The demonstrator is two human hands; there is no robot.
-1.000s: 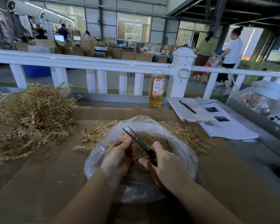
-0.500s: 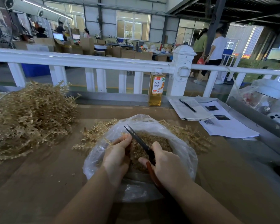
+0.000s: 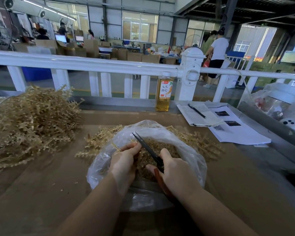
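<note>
Scissors (image 3: 149,149) handles hidden inside right hand (image 3: 178,174)

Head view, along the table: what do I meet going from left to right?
Loose pile of golden sprigs → left hand pinching a sprig → right hand gripping the scissors → printed sheets → clear bags at the right edge.

1. Clear, crinkled plastic bag (image 3: 143,128), mouth wide open, resting on the table (image 3: 41,184); heaped inside with small tan-gold cuttings (image 3: 160,147).
2. Dark-bladed scissors (image 3: 146,149) with a reddish-brown handle, gripped in the right hand (image 3: 175,172); tips pointing up and away to the left, over the bag's mouth.
3. Thin, branched tan-gold sprig (image 3: 115,145), pinched in the left hand (image 3: 124,160) right beside the blades, one end poking out leftward.
</note>
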